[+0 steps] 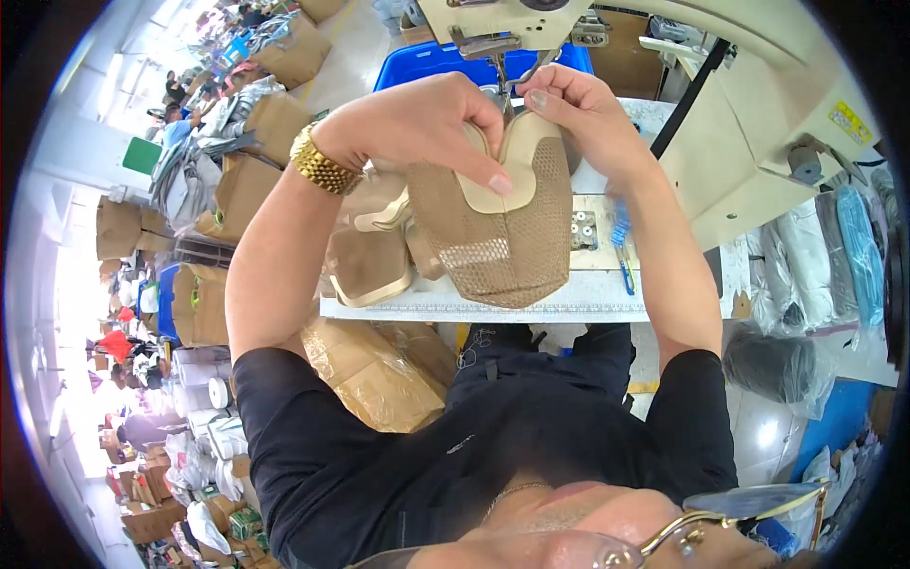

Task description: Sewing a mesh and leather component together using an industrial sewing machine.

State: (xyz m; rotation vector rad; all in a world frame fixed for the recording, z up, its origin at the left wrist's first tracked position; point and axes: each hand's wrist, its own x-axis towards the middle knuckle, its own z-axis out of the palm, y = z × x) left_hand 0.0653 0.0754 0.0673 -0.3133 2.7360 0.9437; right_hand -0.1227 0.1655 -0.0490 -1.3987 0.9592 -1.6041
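A tan mesh shoe upper (502,251) with cream trim hangs under the head of a sewing machine (521,21), its rounded end toward me. My left hand (431,123) grips its left side, thumb pressed flat on the cream trim and the other fingers curled over the opening's edge. At the right edge of the opening, close by the needle area, my right hand (592,119) pinches the cream trim between thumb and fingers. The exact stitching point is partly hidden by my fingers. More tan shoe uppers (374,261) lie on the table to the left.
The white table (436,311) has a ruler strip along its near edge. A blue-handled tool (626,256) lies right of the upper, near a tray of bobbins (583,230). Behind the machine sits a blue crate (408,64). A cardboard box (370,375) stands below the table.
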